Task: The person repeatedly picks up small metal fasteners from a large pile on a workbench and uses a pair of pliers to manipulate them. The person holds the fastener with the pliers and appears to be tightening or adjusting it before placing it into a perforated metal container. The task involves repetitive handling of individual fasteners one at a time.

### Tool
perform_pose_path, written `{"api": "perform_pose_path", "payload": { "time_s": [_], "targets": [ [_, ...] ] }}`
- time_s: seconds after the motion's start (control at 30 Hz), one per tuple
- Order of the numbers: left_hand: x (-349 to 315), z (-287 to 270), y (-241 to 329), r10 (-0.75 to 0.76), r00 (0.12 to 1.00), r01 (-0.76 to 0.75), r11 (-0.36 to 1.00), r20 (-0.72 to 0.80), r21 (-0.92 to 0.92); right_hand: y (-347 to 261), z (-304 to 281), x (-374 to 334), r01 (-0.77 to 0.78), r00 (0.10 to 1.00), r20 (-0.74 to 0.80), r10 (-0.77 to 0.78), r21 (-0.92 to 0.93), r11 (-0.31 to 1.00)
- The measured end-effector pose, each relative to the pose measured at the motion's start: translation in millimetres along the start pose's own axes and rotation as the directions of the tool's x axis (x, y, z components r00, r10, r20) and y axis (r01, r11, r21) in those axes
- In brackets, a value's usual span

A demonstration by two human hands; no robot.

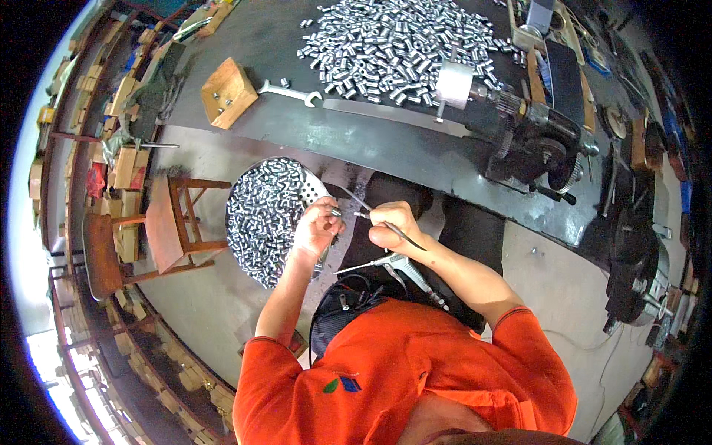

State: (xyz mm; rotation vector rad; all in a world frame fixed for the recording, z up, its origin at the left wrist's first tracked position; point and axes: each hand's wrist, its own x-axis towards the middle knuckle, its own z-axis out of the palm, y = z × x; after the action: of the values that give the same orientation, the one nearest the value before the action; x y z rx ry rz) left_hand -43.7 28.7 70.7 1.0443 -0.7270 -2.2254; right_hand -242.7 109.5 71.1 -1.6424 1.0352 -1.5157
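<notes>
My left hand [317, 225] is closed in a pinch on a small shiny metal sleeve [336, 212], held over the right rim of a round perforated metal basin [311, 185] heaped with similar sleeves [263, 215]. Just right of it, my right hand [394, 225] is wrapped round a thin, dark rod-like tool [357, 199], whose other end runs back along my wrist. A short bright tip [361, 214] pokes out by the right fingers; I cannot tell what it belongs to. Across my lap lies a silver air blow gun [404, 269] with a long thin nozzle.
Ahead, a dark workbench [297, 130] bears a large pile of metal sleeves [400, 52], a wrench [293, 93] and a wooden scoop-like box [228, 93]. A geared machine [538, 137] stands at its right. A wooden chair [170, 222] is left of the basin.
</notes>
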Motion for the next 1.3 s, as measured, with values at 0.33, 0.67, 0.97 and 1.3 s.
{"api": "perform_pose_path", "payload": {
  "time_s": [0.33, 0.67, 0.97, 1.3],
  "targets": [
    [0, 27, -19, -0.039, 0.999, 0.031, 0.962, -0.025, -0.270, 0, -3, 1, -0.013, 1.000, -0.023, 0.014, 0.017, 1.000],
    [-3, 29, -9, 0.091, 0.985, -0.093, 0.996, 0.148, 0.010, -4, -5, 3, -0.090, 0.996, -0.008, 0.091, 0.070, 0.993],
    [-5, 50, 15, 0.144, 0.947, -0.261, 0.869, 0.288, 0.421, 0, -3, 1, -0.110, 0.992, -0.055, 0.110, 0.003, 0.994],
    [-4, 50, 13, 0.139, 0.954, -0.252, 0.853, 0.267, 0.456, -2, -6, 2, -0.131, 0.991, -0.037, 0.132, 0.032, 0.991]
  ]
}}
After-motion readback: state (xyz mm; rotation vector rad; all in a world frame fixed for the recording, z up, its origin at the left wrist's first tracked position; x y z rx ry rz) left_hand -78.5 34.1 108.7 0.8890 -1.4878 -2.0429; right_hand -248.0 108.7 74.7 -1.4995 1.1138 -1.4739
